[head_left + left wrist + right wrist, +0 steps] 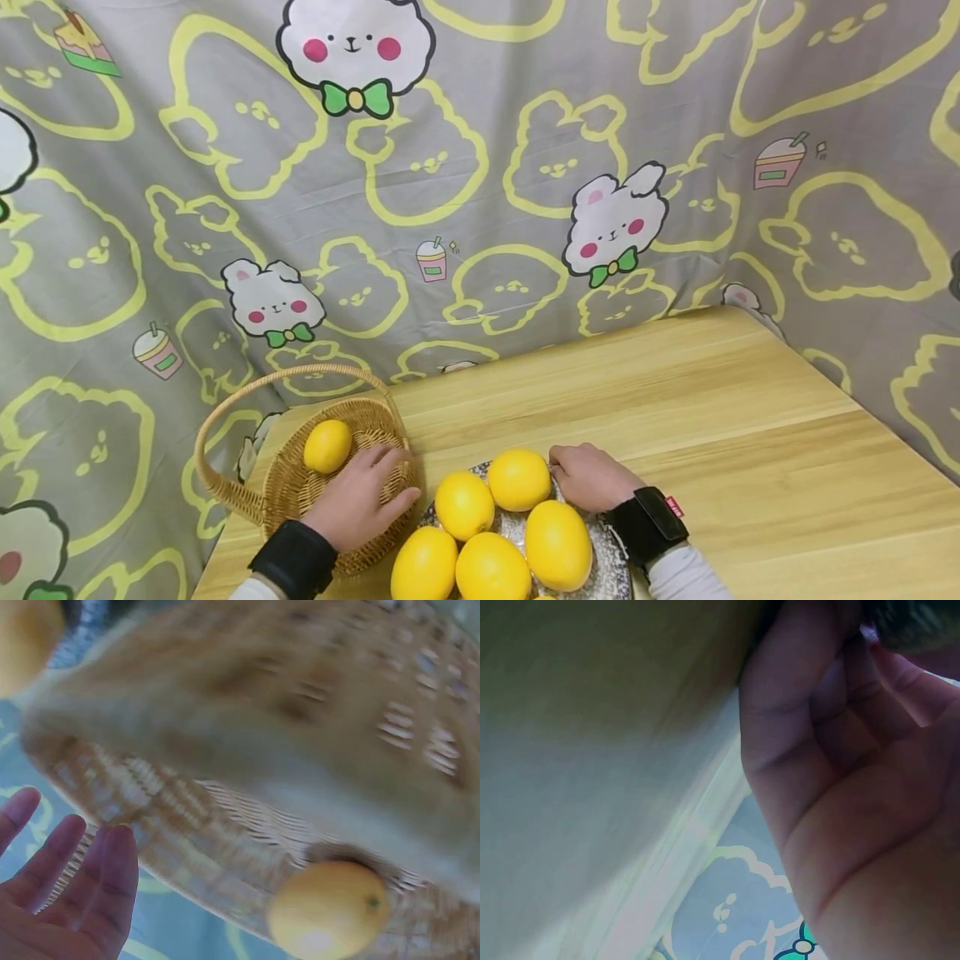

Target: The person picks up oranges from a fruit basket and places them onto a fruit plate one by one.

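My left hand point(362, 497) is over the wicker basket point(273, 479), fingers extended and thumb spread, holding nothing. One yellow citrus fruit point(327, 446) lies inside the basket, beyond that hand. In the left wrist view, the fingers point(112, 877) stand apart from the fruit point(328, 909), which shows a small green stem end. My right hand point(592, 477) grips the far right rim of a speckled plate point(607, 575), its fingers curled at the edge. Several yellow citrus fruits point(558, 546) sit on the plate; the frame cuts off its near part.
The basket's tall arched handle point(300, 371) rises on its left and far side. Both stand on a light wooden table point(600, 392), basket to the left of the plate. Behind the table hangs a grey curtain point(495, 167) with cartoon prints.
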Tool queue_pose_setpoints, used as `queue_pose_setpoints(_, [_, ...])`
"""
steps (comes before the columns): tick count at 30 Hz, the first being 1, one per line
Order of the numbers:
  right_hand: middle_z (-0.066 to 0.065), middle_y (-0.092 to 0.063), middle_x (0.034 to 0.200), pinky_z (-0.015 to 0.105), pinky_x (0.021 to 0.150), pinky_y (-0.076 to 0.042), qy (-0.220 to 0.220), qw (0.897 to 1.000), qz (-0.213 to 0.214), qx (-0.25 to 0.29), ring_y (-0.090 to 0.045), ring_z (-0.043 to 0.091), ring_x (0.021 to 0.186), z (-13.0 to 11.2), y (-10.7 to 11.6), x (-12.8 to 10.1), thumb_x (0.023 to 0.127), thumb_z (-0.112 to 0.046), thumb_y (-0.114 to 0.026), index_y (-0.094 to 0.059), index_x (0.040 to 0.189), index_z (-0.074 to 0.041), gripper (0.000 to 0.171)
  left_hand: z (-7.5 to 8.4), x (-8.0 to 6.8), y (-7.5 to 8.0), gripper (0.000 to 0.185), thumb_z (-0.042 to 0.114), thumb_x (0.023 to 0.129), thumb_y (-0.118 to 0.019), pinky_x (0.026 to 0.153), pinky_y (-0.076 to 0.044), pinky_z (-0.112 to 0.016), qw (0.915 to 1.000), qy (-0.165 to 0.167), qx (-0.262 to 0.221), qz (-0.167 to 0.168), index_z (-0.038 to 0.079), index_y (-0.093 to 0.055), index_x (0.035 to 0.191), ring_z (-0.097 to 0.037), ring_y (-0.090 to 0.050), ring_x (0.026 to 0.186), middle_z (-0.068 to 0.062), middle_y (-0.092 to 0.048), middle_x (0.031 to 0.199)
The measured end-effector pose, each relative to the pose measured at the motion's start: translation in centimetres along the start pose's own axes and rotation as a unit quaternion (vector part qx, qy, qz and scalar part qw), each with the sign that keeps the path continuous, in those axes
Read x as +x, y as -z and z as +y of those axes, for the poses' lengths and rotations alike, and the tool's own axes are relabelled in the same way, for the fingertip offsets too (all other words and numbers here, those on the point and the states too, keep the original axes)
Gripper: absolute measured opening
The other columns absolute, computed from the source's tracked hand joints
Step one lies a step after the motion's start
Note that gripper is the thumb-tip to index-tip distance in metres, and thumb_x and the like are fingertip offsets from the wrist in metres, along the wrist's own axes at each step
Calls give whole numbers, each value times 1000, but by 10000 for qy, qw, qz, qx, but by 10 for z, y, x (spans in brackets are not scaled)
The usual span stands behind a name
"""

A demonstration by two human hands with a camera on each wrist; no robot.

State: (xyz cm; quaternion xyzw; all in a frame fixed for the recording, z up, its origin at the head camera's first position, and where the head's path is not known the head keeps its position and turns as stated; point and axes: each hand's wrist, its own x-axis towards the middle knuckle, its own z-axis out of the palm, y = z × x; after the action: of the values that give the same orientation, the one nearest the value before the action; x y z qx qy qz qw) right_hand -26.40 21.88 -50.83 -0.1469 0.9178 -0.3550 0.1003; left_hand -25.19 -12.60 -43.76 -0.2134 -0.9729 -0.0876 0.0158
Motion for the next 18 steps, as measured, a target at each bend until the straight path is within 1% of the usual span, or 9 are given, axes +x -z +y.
queue_pose_setpoints(2, [1, -57, 74, 31, 61, -37, 14, 10000, -19, 12, -47, 17, 60, 0, 0, 0, 107, -12, -51, -67, 101, -15, 17, -7, 0, 0, 48, 49, 98, -68, 101, -55, -50, 9998, 187, -33, -21, 17, -64, 133, -30, -64, 122, -8, -64, 130])
queue_pose_setpoints(4, [1, -57, 74, 31, 61, -37, 16, 10000, -37, 20, -47, 17, 60, 1, 0, 0, 107, -12, -51, -67, 101, -14, 17, -13, 1, 0, 49, 52, 99, -64, 100, -55, -51, 9996, 279, -41, 8, 16, -64, 133, -31, -64, 121, -9, -65, 130])
queue_pose_setpoints(6, [1, -57, 75, 31, 61, -37, 9, 10000, -52, 29, -47, 17, 61, 1, 0, 0, 107, -12, -51, -67, 102, -14, 17, -20, 2, 1, 49, 52, 99, -64, 100, -55, -53, 9995, 311, -63, 73, 15, -65, 132, -34, -65, 119, -11, -66, 129])
queue_pose_setpoints(9, [1, -58, 75, 32, 62, -37, -13, 10000, -86, 31, -48, 17, 62, 2, 0, 0, 107, -12, -51, -67, 103, -15, 17, -31, 3, 2, 47, 52, 101, -61, 98, -55, -55, 9990, 443, 26, 83, 16, -65, 131, -37, -64, 120, -13, -65, 130])
queue_pose_setpoints(13, [1, -58, 75, 32, 61, -37, -12, 9999, -122, 18, -48, 17, 61, 2, -1, 1, 107, -12, -50, -67, 103, -15, 17, -46, 3, 2, 45, 49, 101, -63, 97, -54, -59, 9975, 661, 237, 6, 17, -63, 133, -42, -60, 124, -16, -62, 133])
queue_pose_setpoints(15, [1, -57, 75, 32, 60, -37, -1, 9999, -105, 3, -48, 17, 61, 2, -1, 1, 107, -12, -51, -67, 103, -15, 17, -51, 3, 3, 45, 46, 100, -65, 97, -54, -60, 9969, 701, 342, -27, 16, -63, 133, -45, -58, 125, -19, -61, 135])
queue_pose_setpoints(18, [1, -57, 74, 31, 60, -37, 5, 10000, -82, -14, -48, 17, 61, 2, 0, 1, 107, -12, -51, -67, 102, -14, 17, -54, 3, 6, 44, 42, 98, -69, 97, -53, -61, 9967, 659, 479, -45, 14, -63, 132, -46, -58, 124, -21, -59, 136])
